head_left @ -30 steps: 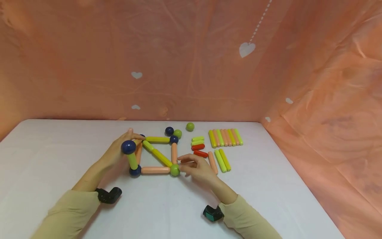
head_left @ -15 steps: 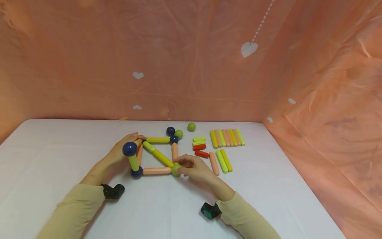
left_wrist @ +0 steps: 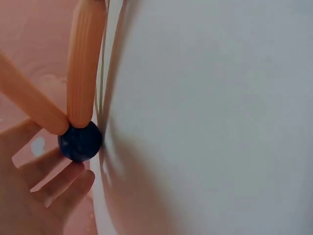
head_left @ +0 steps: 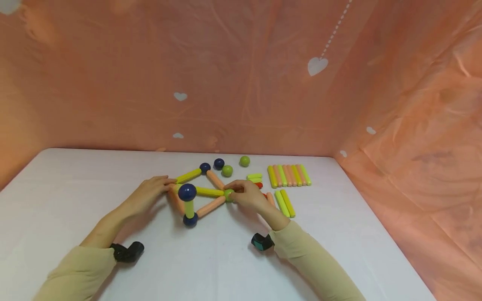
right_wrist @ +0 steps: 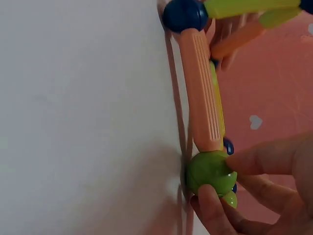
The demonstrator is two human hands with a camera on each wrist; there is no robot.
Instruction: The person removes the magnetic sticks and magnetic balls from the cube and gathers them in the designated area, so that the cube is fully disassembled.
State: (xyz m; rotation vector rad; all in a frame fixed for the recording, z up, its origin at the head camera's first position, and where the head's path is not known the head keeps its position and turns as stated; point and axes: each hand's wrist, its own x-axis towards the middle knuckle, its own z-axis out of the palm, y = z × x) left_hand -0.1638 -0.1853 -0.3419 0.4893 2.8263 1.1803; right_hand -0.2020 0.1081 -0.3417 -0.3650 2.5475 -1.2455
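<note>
Near the middle of the white table [head_left: 216, 263], the head view shows a frame [head_left: 209, 192] of ribbed sticks [head_left: 211, 207] and round balls [head_left: 205, 168], lying between both hands, with one short light-green stick [head_left: 190, 208] standing up from its near corner and carrying a blue ball [head_left: 187, 192] on top. The left hand [head_left: 148, 193] is at the left corner, and the right hand [head_left: 249, 195] is at the green ball [head_left: 228, 195] of the right corner. Loose sticks [head_left: 289, 175] lie in a row farther to the right. From the left wrist, the fingers look rather straight and a little spread, and they touch a dark blue ball [left_wrist: 79, 141] where two orange sticks [left_wrist: 85, 63] meet; what the thumb does I cannot tell. From the right wrist, the thumb and fingers pinch the green ball. I judge these parts light, stiff and hard, with balls smooth and perhaps slippery; the joints, probably magnetic, may turn or come apart, so the balls seem better to hold than the middle of a stick. No brand, label or writing can be read in any view; the cloth [head_left: 241, 62] behind bears white heart shapes [head_left: 318, 66].
</note>
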